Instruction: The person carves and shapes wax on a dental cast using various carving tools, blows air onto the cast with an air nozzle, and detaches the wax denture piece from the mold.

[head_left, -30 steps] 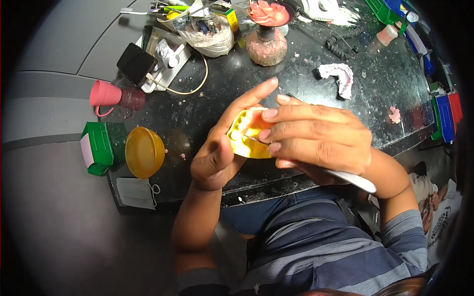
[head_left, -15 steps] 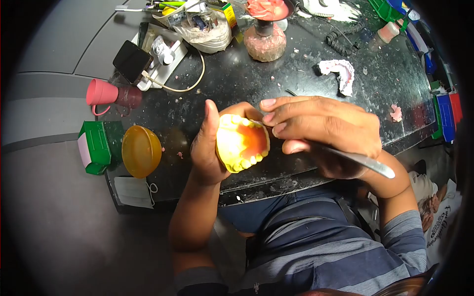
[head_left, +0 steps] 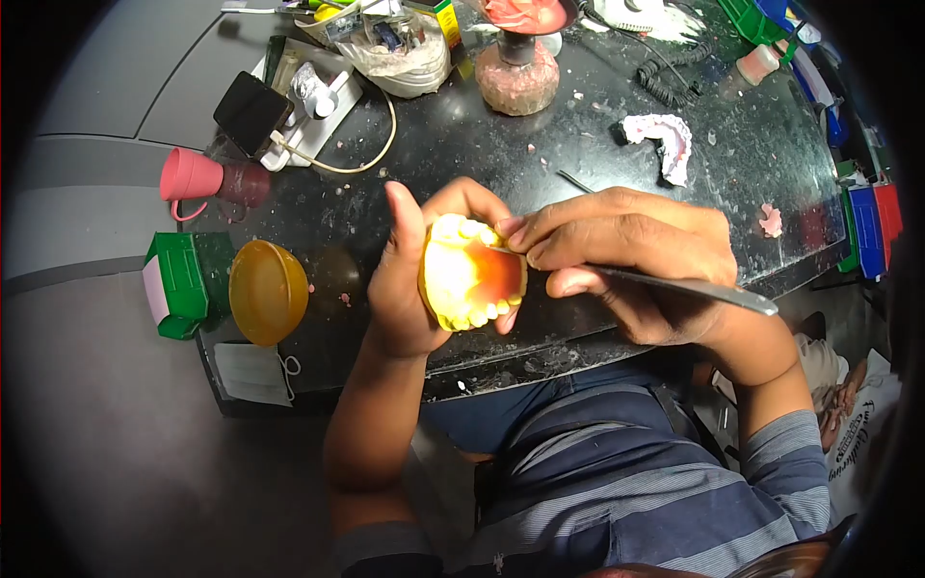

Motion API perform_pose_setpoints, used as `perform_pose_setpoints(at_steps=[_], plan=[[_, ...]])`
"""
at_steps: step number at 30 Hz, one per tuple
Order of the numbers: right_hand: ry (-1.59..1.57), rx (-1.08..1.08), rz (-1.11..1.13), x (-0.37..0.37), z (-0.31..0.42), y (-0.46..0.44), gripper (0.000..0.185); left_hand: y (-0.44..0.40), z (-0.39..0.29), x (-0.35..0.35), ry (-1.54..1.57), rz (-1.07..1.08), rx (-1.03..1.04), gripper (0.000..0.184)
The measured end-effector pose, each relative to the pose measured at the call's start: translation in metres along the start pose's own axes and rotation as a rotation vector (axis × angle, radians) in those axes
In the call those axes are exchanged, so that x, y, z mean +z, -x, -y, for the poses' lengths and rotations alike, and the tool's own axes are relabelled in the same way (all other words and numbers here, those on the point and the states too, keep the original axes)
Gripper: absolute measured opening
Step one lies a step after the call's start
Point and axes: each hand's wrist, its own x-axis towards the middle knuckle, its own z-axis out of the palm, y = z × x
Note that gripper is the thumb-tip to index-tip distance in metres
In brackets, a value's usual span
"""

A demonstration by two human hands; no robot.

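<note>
My left hand (head_left: 397, 289) is wrapped round a yellow dental cast (head_left: 449, 279), its thumb up along the cast's left side. The row of teeth shows along the cast's rim, and reddish wax (head_left: 502, 279) lies in the middle, toward the right. Strong light washes out the left part of the cast. In my right hand (head_left: 646, 250) is a slim metal wax knife (head_left: 708, 289), gripped between thumb and fingers. Its broad end sticks out to the right, while its thin tip touches or nearly touches the wax near the upper teeth.
On the black table, a thin rod (head_left: 575, 181) and a pale horseshoe-shaped piece (head_left: 665, 143) lie beyond my hands. A burner-like stand (head_left: 517, 82) is at the back. An orange bowl (head_left: 268, 294), green box (head_left: 178, 289), pink cup (head_left: 190, 176), phone (head_left: 252, 114) and face mask (head_left: 252, 373) are leftward.
My right hand has moved slightly left and the knife's tip now reaches over the wax inside the cast. The left hand still holds the cast, raised a little.
</note>
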Motion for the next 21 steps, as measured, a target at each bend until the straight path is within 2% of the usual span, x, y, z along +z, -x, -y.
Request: perform_pose_setpoints(at_steps=[3, 6, 7, 10, 11, 12, 14, 17, 21], plan=[[0.008, 0.001, -0.012, -0.001, -0.003, -0.003, 0.016, -0.006, -0.001, -0.007, -0.078, -0.140, 0.098, 0.079], [0.041, -0.004, -0.007, -0.001, -0.004, -0.004, 0.015, -0.004, -0.002, -0.009, -0.095, -0.251, 0.092, 0.074], [0.055, -0.002, -0.003, -0.002, -0.005, -0.003, 0.014, -0.004, -0.005, 0.003, -0.047, -0.345, 0.088, 0.064], [0.075, -0.013, 0.012, -0.002, -0.006, -0.003, 0.013, -0.002, -0.008, -0.003, -0.193, -0.238, 0.097, 0.054], [0.078, -0.027, 0.020, -0.002, -0.005, -0.004, 0.013, 0.000, -0.011, -0.001, -0.221, -0.284, 0.071, 0.048], [0.080, -0.027, 0.022, -0.002, -0.005, -0.004, 0.013, -0.001, -0.009, 0.002, -0.218, -0.283, 0.073, 0.048], [0.080, -0.035, 0.036, -0.001, -0.005, -0.003, 0.015, -0.003, -0.002, 0.008, -0.276, -0.430, 0.155, 0.045], [0.050, -0.022, 0.027, 0.001, -0.006, -0.001, 0.017, -0.001, -0.004, 0.000, -0.289, -0.323, 0.131, 0.043], [0.040, -0.019, 0.061, 0.000, -0.005, -0.002, 0.019, -0.002, -0.003, 0.007, -0.319, -0.386, 0.159, 0.043]])
